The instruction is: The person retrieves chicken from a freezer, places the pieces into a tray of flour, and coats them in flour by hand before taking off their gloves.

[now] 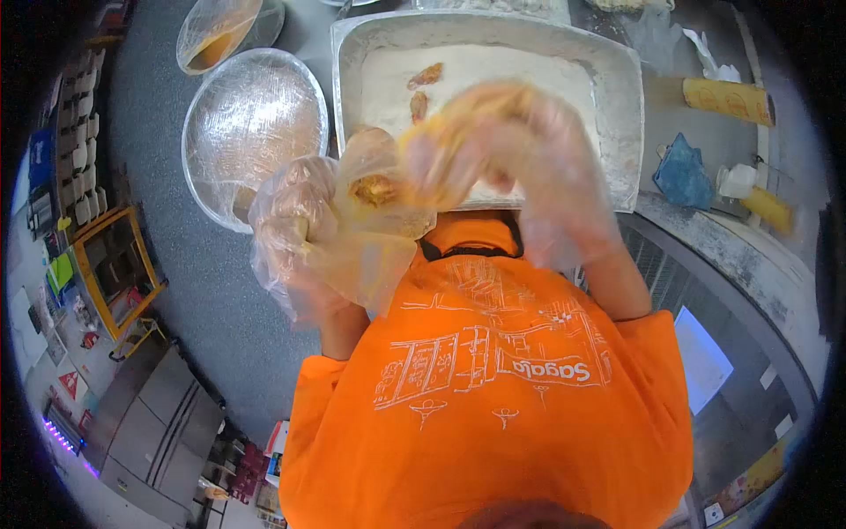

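My left hand (300, 216), in a clear loose plastic glove, is closed round the side of a clear plastic bag (370, 264). A reddish-orange coated piece of meat (374, 189) shows at the bag's mouth. Beside it, over the near edge of the flour tray (621, 132), my right hand (520, 141) is smeared by motion. Its thin plastic glove is stained yellow-orange round the fingers, and I cannot tell what it holds. Two coated meat pieces, one farther back (426, 76) and one nearer (419, 107), lie on the white flour.
Left of the tray stands a round metal bowl (256, 132) under clear film. Behind it, a film-covered bowl (211, 44) holds something orange. To the right lie a yellow roll (727, 101), a blue cloth (683, 172) and a smaller yellow item (767, 209).
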{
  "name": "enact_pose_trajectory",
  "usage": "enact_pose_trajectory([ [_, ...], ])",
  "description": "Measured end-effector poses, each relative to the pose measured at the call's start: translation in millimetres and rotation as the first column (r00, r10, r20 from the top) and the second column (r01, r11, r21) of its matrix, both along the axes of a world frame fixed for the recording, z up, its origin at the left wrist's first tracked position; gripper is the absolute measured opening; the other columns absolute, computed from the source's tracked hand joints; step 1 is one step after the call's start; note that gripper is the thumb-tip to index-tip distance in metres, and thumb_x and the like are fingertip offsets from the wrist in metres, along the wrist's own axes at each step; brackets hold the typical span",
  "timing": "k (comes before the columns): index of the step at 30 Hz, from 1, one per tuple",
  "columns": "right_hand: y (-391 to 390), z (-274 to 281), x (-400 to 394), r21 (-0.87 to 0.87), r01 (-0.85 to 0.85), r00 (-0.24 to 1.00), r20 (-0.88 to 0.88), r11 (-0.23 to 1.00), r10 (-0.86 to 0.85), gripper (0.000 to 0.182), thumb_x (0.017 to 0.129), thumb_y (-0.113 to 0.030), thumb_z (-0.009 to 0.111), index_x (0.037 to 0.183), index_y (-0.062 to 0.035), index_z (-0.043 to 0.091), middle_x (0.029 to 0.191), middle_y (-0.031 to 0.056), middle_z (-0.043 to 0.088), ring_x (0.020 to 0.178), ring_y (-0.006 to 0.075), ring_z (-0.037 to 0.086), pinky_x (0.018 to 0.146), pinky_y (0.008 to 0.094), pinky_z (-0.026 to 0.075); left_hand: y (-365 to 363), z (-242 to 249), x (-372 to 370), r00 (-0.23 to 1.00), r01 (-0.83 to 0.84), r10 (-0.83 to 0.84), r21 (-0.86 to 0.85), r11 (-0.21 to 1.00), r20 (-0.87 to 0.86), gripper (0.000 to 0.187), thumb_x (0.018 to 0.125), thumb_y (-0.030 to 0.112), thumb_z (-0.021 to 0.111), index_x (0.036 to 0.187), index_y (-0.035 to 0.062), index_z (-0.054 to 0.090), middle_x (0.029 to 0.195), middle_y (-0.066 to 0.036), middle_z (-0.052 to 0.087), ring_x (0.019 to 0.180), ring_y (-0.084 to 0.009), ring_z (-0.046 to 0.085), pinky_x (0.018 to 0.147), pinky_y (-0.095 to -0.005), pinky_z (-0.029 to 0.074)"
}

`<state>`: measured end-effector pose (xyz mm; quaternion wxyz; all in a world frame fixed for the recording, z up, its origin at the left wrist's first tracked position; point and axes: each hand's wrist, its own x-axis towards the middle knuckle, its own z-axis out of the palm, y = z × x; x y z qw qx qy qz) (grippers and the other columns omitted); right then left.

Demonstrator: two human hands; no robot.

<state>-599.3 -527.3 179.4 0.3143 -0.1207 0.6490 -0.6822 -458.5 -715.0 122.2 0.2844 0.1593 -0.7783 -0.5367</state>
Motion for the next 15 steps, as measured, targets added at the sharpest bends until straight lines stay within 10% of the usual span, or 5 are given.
enact_pose_trajectory([
  [1,4.1,4.3,-1.4,-0.005,0.209,0.964,0.168,0.978,-0.205,0.020,0.089,-0.018,0.054,0.099,-0.0030,0.063,0.082,0.0064,0.065,0.071,0.0167,0.058,0.069,0.0303,0.047,-1.2,1.6,2.8,1.000,0.010,-0.010,-0.002,1.000,0.005,0.037,0.086,0.030,0.064,0.109,0.0085,0.044,0.104,-0.011,0.048,0.091,-0.0230,0.050,0.088,-0.0392,0.041],
  [6,16.8,-76.8,-28.6,0.130,0.035,0.975,-0.224,0.991,-0.005,0.029,0.091,-0.018,0.053,0.114,-0.0018,0.062,0.075,0.0004,0.062,0.071,0.0127,0.054,0.065,0.0303,0.045,-6.3,7.7,7.2,0.996,0.090,-0.090,0.005,0.996,-0.006,0.040,0.086,0.030,0.065,0.113,0.0083,0.045,0.107,-0.012,0.049,0.093,-0.0236,0.051,0.090,-0.0398,0.041],
  [9,30.8,-115.7,-1.6,0.302,0.066,0.992,-0.121,0.951,-0.030,0.044,0.090,-0.025,0.058,0.127,-0.0024,0.055,0.100,0.0051,0.062,0.091,0.0156,0.057,0.080,0.0298,0.047,-10.9,9.9,-0.2,0.985,0.170,-0.170,0.003,0.985,-0.010,0.041,0.085,0.030,0.065,0.115,0.0083,0.045,0.108,-0.012,0.049,0.095,-0.0239,0.052,0.091,-0.0401,0.041],
  [13,25.6,-219.5,61.3,-0.082,0.095,0.995,0.004,0.992,-0.095,0.042,0.089,-0.015,0.060,0.129,-0.0018,0.053,0.108,0.0097,0.064,0.094,0.0137,0.059,0.083,0.0309,0.052,3.9,10.5,-31.5,0.954,0.297,-0.298,-0.026,0.954,-0.035,0.044,0.085,0.029,0.066,0.117,0.0081,0.046,0.110,-0.013,0.050,0.097,-0.0243,0.053,0.092,-0.0406,0.041],
  [15,18.4,-156.3,84.3,-0.534,0.420,0.721,0.688,0.733,0.088,0.048,0.091,-0.026,0.059,0.133,-0.0044,0.048,0.116,0.0111,0.061,0.102,0.0192,0.059,0.088,0.0354,0.052,23.4,11.2,-55.5,0.926,0.372,-0.375,-0.062,0.926,-0.047,0.045,0.085,0.029,0.066,0.119,0.0081,0.046,0.112,-0.013,0.050,0.097,-0.0245,0.053,0.093,-0.0408,0.041],
])
